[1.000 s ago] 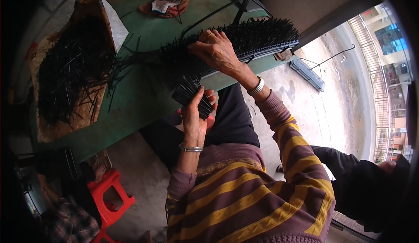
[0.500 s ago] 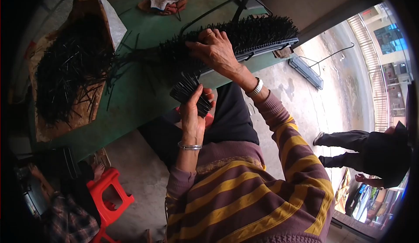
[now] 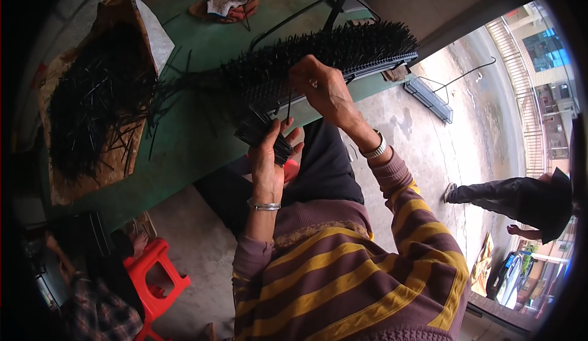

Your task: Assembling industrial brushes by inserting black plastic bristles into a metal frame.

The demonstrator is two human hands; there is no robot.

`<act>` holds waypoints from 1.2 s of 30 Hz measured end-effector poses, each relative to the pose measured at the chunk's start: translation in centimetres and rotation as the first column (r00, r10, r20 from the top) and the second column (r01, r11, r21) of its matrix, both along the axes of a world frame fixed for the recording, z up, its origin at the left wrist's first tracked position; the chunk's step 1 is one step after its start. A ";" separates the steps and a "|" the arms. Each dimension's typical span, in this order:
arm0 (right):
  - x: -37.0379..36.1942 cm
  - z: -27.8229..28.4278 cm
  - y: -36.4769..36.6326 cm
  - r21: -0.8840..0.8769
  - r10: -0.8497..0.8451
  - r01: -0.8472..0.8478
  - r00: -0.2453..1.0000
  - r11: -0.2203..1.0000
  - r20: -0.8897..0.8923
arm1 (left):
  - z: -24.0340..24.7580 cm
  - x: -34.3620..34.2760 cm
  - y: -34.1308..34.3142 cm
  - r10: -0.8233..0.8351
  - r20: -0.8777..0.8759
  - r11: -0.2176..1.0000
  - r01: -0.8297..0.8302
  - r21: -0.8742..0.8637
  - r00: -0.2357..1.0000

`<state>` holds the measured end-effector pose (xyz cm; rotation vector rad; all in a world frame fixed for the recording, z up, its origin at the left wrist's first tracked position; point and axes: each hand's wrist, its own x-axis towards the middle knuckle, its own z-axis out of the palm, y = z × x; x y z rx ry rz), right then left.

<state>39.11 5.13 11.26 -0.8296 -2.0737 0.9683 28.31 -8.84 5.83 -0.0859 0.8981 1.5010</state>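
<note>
Black strips (image 3: 252, 131) lie inside the curled left hand (image 3: 267, 161); near frame centre, right hand (image 3: 327, 93) pinches one thin strip (image 3: 290, 103), best kept straight.

Purple-yellow striped sweater (image 3: 343, 273); silver bangle (image 3: 264, 206); dark trousers (image 3: 327, 178)

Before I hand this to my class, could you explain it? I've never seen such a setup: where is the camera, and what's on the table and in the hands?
There's no machine, just a person's bare hands, seen from a fisheye camera on their head; that's why edges bend. The left hand holds a bundle of black strips. The right hand pinches a single thin strip. On the green table lie a black bristly brush, a loose pile of strips on brown wrapping, and a crumpled reddish-brown cloth or glove.
</note>
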 end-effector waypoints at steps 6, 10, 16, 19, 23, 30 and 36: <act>-1.8 -1.3 2.5 0.378 -0.158 0.199 0.978 0.904 -0.137 | 1.4 0.5 0.4 0.063 0.001 0.998 -0.063 -0.027 0.998; -2.9 -2.3 3.0 0.409 -0.151 0.182 0.983 0.894 -0.108 | 0.1 0.2 0.3 -0.012 -0.041 0.999 0.010 -0.049 0.999; -3.5 -3.4 3.0 0.717 -0.263 0.067 0.951 0.694 0.166 | 0.1 0.4 0.2 -0.005 -0.087 1.000 0.004 -0.010 0.996; -3.4 -2.4 2.2 0.741 -0.339 0.094 0.922 0.665 0.187 | 0.2 0.6 0.1 0.016 -0.107 1.000 -0.015 0.010 0.994; -0.8 -0.6 0.4 0.329 -0.018 -0.037 0.986 0.944 0.165 | 0.5 0.5 -0.1 0.009 -0.202 1.000 -0.008 0.007 0.979; 0.5 0.0 -1.0 -0.318 0.183 -0.180 0.983 0.931 -0.023 | 1.5 0.8 0.3 0.014 -0.136 0.998 -0.022 -0.056 0.991; -0.9 -0.9 1.6 0.376 -0.194 0.242 0.968 0.894 -0.162 | 0.9 0.5 1.1 0.044 -0.077 0.993 -0.052 -0.105 0.996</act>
